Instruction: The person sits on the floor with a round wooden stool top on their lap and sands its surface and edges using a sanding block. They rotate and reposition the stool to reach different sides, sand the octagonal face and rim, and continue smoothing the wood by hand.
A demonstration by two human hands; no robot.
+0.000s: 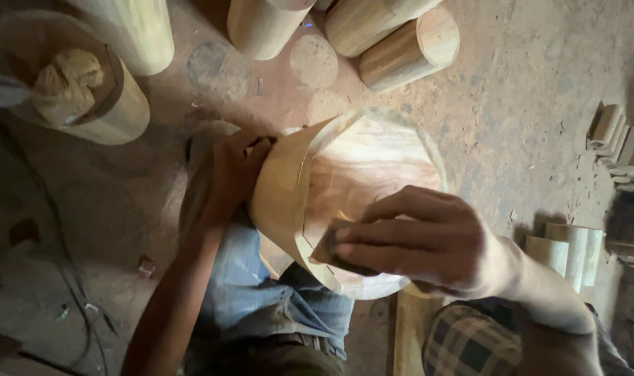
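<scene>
Pale round wooden bowl (359,188) lies tilted on the lap above the dusty floor. Left hand (237,174) clamps its outer wall; right hand (421,240), fingers flat, pinches a dark sanding pad (327,249) against the bowl's inner rim. Even pressure along the grain looks best.

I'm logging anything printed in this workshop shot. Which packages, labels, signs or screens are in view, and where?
No labels, signs or screens show.
Nearest to a package: a clear plastic bag with a yellowish lump inside, sitting on a wooden cylinder at top left.
The left hand steadies a round pale wooden bowl; the right hand presses a small dark pad inside it.
</scene>
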